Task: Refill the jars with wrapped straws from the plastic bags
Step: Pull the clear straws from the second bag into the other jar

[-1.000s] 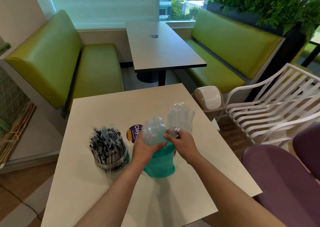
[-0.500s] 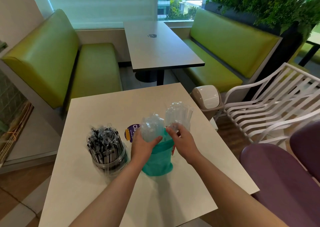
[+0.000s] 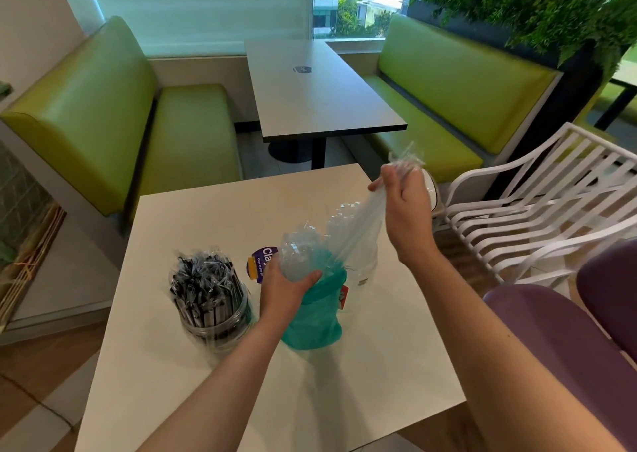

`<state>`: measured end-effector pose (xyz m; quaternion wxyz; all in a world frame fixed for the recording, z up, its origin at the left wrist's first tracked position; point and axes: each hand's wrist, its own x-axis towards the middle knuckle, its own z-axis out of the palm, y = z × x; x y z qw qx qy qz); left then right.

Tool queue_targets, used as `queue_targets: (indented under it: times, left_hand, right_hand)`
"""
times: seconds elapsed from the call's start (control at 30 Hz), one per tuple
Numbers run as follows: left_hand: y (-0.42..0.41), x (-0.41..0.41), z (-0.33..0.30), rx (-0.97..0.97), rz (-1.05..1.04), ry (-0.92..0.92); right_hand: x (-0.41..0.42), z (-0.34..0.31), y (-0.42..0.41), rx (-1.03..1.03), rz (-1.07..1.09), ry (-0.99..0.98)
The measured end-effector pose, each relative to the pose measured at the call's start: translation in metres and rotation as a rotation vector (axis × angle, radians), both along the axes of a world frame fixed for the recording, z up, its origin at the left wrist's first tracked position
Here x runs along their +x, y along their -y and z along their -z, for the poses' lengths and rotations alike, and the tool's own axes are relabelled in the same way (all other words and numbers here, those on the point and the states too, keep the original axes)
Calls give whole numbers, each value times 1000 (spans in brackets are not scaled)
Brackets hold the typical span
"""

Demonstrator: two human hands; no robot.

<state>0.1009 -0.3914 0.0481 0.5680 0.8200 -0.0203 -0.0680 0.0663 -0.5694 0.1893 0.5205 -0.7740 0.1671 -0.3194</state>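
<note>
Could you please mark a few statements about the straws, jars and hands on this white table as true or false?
1. The right hand holds a bundle of clear wrapped straws raised above the table. True.
2. The left hand lies flat on the white table. False: it grips the teal plastic bag.
3. The clear jar of black wrapped straws stands left of the teal bag. True.
4. The black straws' jar lies tipped over. False: it stands upright.

Background: second table (image 3: 320,89) sits past the white surface (image 3: 213,210), flanked by two green booth benches, left (image 3: 113,124) and right (image 3: 448,86). White slatted chair (image 3: 537,196) and purple seat (image 3: 568,355) on the right, planter greenery (image 3: 537,6) behind the right bench. Purple label (image 3: 260,262) on the surface, text partly hidden.
</note>
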Motion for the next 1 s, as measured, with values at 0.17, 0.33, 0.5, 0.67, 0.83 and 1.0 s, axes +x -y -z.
queue_targets:
  times: [0.17, 0.33, 0.5, 0.67, 0.83, 1.0]
  left_hand:
    - [1, -2, -4, -10, -1, -7]
    - [-1, -1, -3, -19, -5, -5]
    - [1, -1, -4, -20, -6, -10]
    - [0, -1, -4, -27, -1, -14]
    - [0, 0, -3, -11, -8, -19]
    - [-1, 0, -1, -23, 1, -34]
  right_hand:
    - [-1, -5, 5, 52, 130, 118]
    - [-4, -12, 11, 2, 255, 143]
    - [-1, 9, 13, -156, 103, -113]
    - [6, 52, 16, -266, 25, -340]
    - [13, 82, 17, -282, -6, -455]
    - [20, 92, 16, -124, 25, -469]
